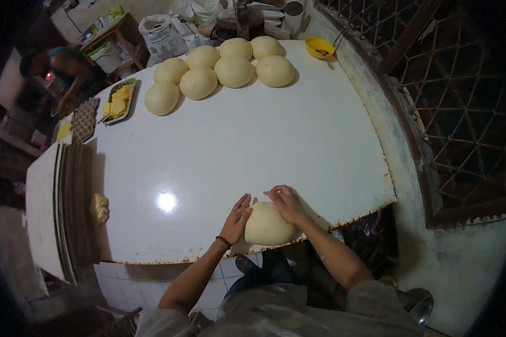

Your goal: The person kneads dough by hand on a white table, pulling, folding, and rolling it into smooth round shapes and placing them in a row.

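A smooth, pale ball of dough (269, 224) sits at the near edge of the white table (236, 146), in front of my body. Along its left side lies my left hand (238, 219), open, with the fingers stretched away from me; a dark band circles that wrist. My right hand (287, 205) cups the far right side of the same ball, its fingers apart and pointing left past the dough's far edge. Neither hand closes around the dough. Toward the back of the table, several large round dough balls (234, 71) stand close together in two rows.
A yellow bowl (319, 48) stands at the far right corner. At the left are a tray of yellow food (118, 103), an egg carton (85, 119), upright stacked boards (67, 208) and a small dough lump (99, 208). Another person (73, 70) bends beyond the table. A metal grille (455, 112) borders the right.
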The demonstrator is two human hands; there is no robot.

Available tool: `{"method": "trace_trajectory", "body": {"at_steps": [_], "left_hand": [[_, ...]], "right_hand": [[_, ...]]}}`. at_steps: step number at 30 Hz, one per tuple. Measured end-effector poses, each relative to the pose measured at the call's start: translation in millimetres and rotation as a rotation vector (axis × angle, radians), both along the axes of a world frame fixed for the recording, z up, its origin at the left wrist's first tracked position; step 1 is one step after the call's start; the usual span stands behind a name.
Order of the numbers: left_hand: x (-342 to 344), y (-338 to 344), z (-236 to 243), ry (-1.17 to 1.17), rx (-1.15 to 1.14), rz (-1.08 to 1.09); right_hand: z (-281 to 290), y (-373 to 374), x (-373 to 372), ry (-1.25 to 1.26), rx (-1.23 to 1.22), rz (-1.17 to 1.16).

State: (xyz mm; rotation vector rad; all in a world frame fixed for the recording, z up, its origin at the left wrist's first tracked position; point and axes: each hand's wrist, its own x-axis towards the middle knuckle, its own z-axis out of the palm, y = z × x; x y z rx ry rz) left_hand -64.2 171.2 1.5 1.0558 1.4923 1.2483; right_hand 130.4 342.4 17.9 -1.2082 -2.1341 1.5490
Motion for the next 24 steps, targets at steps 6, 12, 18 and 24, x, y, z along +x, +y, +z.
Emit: {"method": "trace_trajectory", "body": {"at_steps": [6,12,18,24], "left_hand": [[27.6,56.0,-9.0,-0.397,-0.233,0.260],[46.1,124.7,15.2,-0.551,0.073,0.414],[-28.2,224.3,18.7,-0.287,-0.228,0.875],[-88.9,285.4,22.9,-0.080,-0.266,0.010]], "right_hand": [[-18.0,-39.5,22.2,0.693,-0.980,-0.796],[-54.6,120.9,-30.8,0.480,-1.259,-0.438],[0.0,293.0,-92.9,0.310,-0.435,-0.043],[-12.7,233.1,-80.1,0.134,-0.304,0.061]]}}
